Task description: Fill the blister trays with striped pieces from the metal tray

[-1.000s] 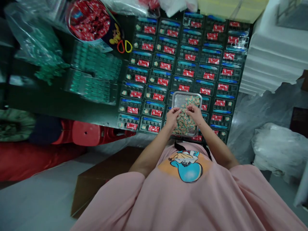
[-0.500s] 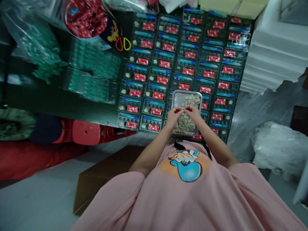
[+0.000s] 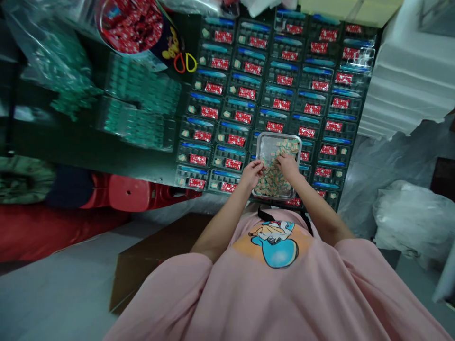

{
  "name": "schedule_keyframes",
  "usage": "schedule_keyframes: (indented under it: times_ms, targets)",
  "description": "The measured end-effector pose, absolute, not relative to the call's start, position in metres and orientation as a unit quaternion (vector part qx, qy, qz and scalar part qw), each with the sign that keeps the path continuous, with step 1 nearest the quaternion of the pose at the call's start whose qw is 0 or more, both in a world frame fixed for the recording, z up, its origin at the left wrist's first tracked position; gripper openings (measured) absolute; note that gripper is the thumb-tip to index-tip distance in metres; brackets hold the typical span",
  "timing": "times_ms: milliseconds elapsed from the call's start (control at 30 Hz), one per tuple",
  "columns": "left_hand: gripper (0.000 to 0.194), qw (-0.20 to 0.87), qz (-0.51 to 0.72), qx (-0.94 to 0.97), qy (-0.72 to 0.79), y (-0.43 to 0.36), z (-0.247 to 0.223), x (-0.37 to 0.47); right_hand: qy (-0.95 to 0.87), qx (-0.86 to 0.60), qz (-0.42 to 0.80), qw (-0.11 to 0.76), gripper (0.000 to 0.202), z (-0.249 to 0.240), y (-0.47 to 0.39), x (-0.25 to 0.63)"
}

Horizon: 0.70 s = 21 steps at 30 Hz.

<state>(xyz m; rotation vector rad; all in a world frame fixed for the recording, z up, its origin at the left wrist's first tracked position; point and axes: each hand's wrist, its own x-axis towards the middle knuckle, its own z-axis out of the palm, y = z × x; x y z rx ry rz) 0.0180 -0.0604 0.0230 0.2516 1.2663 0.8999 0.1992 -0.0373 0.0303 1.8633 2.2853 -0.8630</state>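
A clear rectangular tray [image 3: 263,142] holds many small green-and-tan pieces [image 3: 272,185]. At its left edge, my left hand [image 3: 253,171] is closed, thumb and fingertips pinched on something too small to make out. My right hand [image 3: 286,166] reaches down among the pieces inside the tray, fingertips bent together; what they touch is hidden. Around the tray lie rows of clear compartment packs [image 3: 232,157], each with a blue pen-like item and a red patterned packet [image 3: 275,127]. Some packs also hold a small pale piece.
Stacked green trays [image 3: 142,90], scissors [image 3: 185,62] with red and yellow handles, a tub of red packets [image 3: 133,28] and a plastic bag of green parts [image 3: 67,66] lie left. White stacked sheets [image 3: 408,80] stand right. Red stools [image 3: 128,193] are lower left.
My hands were together over the tray and have moved apart. The left has shifted left and slightly down; the right has gone down into the pieces. The view has shifted slightly.
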Motion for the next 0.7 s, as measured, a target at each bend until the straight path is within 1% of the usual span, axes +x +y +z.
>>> schedule_keyframes:
  times_ms: [200, 467, 533, 600, 700]
  targets:
    - [0.036, 0.742, 0.391, 0.095, 0.536, -0.067, 0.016, 0.017, 0.758, 0.6, -0.248, 0.057, 0.028, 0.031, -0.035, 0.193]
    - [0.032, 0.77, 0.386, 0.045, 0.506, -0.065, 0.013, 0.016, 0.768, 0.593, -0.24, 0.033, 0.025, 0.025, -0.045, 0.193]
    - [0.03, 0.776, 0.382, 0.033, 0.5, -0.065, 0.013, 0.015, 0.754, 0.61, -0.246, -0.001, 0.023, 0.023, -0.045, 0.192]
    - [0.028, 0.782, 0.381, 0.027, 0.493, -0.066, 0.014, 0.014, 0.722, 0.63, -0.277, -0.066, 0.02, 0.021, -0.046, 0.19]
    - [0.028, 0.783, 0.386, 0.034, 0.486, -0.067, 0.014, 0.013, 0.635, 0.634, -0.401, -0.185, 0.02, 0.02, -0.046, 0.186]
